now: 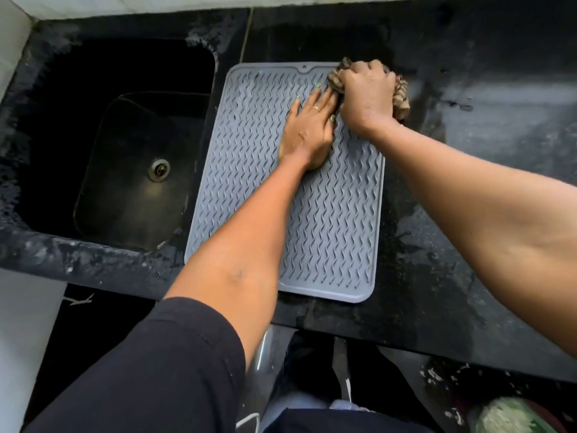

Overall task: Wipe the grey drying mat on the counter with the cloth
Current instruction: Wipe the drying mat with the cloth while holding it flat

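A grey ribbed drying mat (337, 220) lies on the black counter, just right of the sink. My left hand (309, 129) rests flat on the mat's upper middle, fingers spread, holding nothing. My right hand (368, 92) is clenched on a bunched brown patterned cloth (401, 100) at the mat's far right corner. The cloth sticks out on both sides of the fist and partly overhangs the mat's right edge.
A dark sunken sink (131, 170) with a metal drain lies left of the mat. Wet black counter (487, 157) stretches to the right. A pale tiled wall (125, 4) runs behind. Below the counter's front edge, some objects lie on the floor.
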Motion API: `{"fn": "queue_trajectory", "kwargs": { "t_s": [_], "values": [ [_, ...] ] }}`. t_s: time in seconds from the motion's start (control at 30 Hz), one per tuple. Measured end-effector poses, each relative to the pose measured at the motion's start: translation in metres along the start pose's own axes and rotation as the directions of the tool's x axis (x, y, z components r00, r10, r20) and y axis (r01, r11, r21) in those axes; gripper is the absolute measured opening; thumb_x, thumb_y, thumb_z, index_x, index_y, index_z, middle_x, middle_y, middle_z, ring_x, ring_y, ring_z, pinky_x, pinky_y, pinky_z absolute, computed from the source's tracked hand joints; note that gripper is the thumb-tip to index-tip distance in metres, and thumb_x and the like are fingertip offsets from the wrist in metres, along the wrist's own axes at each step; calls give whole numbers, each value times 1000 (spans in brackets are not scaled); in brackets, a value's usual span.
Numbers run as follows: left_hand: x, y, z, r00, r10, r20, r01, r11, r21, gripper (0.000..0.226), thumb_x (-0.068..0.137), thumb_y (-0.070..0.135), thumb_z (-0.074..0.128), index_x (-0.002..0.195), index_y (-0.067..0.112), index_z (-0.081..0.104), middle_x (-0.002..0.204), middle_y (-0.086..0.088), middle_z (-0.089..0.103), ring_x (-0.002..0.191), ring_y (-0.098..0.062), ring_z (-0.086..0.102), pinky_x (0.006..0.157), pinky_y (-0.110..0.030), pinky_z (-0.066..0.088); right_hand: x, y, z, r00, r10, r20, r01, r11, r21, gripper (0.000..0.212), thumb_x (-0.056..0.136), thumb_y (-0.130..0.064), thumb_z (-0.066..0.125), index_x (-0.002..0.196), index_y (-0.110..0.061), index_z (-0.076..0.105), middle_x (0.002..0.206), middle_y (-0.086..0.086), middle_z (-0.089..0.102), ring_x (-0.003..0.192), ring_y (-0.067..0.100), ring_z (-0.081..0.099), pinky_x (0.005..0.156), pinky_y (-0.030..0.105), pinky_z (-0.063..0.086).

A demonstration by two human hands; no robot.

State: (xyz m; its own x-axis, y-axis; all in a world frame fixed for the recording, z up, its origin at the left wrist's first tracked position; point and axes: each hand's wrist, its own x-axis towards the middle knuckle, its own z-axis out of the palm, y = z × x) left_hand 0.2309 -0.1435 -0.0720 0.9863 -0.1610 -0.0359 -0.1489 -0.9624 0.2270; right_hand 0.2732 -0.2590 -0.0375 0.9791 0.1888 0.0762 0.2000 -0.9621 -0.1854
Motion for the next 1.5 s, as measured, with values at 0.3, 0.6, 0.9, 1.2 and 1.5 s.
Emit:
{"fn": "queue_trajectory", "kwargs": {
  "t_s": [0.3, 0.6, 0.9, 1.2, 1.5],
  "values": [
    [-1, -1, -2, 1000, 6, -3, -6, 995, -100, 53, 98, 25, 24, 151, 22, 20, 160, 8, 18, 148, -12, 12, 121, -38, 3, -86, -10, -3, 994, -22, -104, 28, 998, 58, 25, 74, 2, 47, 92, -1, 64, 100, 18, 66, 97, 35, 55, 79, 42, 40],
    [-17, 1, -2, 1000, -13, -2, 13, 998, -64, 51, 101, 28, 24, 151, 20, 19, 160, 2, 17, 148, -17, 12, 122, -41, 4, -24, 12, -25, 994, 98, -52, -86, 975, 204, 39, 82, -5, 45, 114, -16, 63, 120, 12, 62, 112, 36, 53, 92, 45, 44],
    [-27, 1, 3, 999, -23, -23, 23, 1000, -7, 54, 100, 25, 21, 152, 18, 12, 161, 2, 11, 149, -15, 8, 122, -37, 4, -63, -9, 6, 998, 15, -58, -14, 1000, 15, 32, 85, -3, 46, 111, -12, 63, 125, 11, 58, 119, 30, 47, 98, 47, 31],
    [-31, 5, -1, 999, -35, -6, 35, 999, -27, 51, 102, 28, 20, 152, 20, 14, 161, 4, 13, 148, -13, 10, 122, -38, 4, -192, -32, 7, 980, -36, -196, 58, 993, 105, 28, 71, 2, 46, 81, -10, 69, 88, 5, 69, 85, 28, 57, 73, 36, 29],
    [-61, 10, -1, 995, -79, 57, 76, 996, 52, 53, 103, 30, 21, 153, 19, 6, 162, 0, 5, 149, -20, 2, 121, -40, 0, -204, -27, -20, 983, -10, -181, 74, 933, 353, 22, 82, -8, 52, 89, -13, 72, 90, 7, 69, 91, 27, 58, 75, 34, 33]
  ]
}}
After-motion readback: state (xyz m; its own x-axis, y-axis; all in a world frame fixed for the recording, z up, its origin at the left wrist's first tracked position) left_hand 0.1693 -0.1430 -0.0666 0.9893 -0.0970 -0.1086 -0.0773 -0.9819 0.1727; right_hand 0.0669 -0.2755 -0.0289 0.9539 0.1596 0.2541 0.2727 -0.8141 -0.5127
